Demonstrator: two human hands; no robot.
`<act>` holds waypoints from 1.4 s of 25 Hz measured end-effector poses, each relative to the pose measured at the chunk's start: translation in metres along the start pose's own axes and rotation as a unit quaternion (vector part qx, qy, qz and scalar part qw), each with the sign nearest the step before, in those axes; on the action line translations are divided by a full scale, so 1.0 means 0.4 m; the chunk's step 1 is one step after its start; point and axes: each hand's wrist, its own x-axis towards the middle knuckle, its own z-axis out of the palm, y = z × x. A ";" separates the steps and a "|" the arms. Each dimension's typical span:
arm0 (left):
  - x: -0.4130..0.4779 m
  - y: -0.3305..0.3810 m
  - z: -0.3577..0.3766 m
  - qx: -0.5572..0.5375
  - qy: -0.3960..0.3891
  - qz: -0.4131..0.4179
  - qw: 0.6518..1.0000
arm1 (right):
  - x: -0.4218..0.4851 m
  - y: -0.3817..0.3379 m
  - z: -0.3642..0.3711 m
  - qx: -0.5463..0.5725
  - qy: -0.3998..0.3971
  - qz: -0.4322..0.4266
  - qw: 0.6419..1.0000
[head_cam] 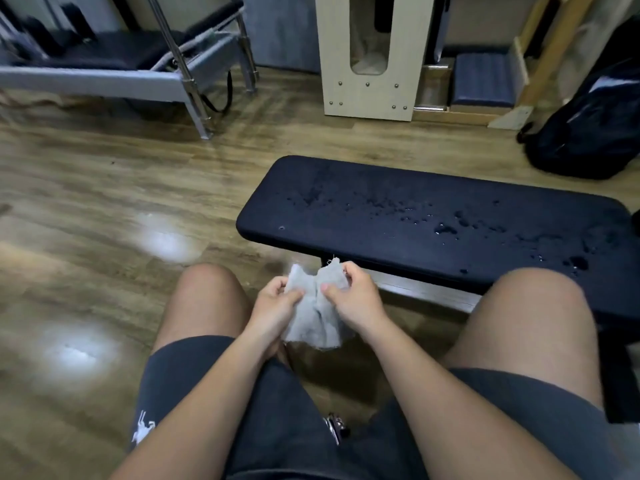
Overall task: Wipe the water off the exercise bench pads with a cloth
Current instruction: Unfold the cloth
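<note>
Grey cloth in both hands; wet navy pad lengthwise left to right

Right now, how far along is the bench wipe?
Done: nothing wiped that I can see. Water droplets dot the bench pad from its middle to its right end. In hand: the left hand and right hand both hold the grey cloth between the knees, off the pad. Left: the whole wipe.

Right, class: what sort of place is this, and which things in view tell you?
Probably a small gym or Pilates studio: a padded exercise bench, a metal-framed padded machine beyond it, and a padded box by the far wall.
</note>
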 end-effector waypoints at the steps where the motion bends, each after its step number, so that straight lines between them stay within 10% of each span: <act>1: -0.006 -0.005 0.009 0.009 -0.005 0.011 1.000 | -0.015 0.009 0.002 -0.013 0.007 -0.011 1.000; 13: 0.003 0.039 0.125 0.046 -0.140 0.051 0.988 | -0.011 0.073 -0.159 -0.103 0.089 -0.036 0.990; 35: 0.364 0.157 -0.145 0.064 -0.021 0.035 0.997 | 0.275 -0.117 0.195 -0.014 0.069 0.007 0.997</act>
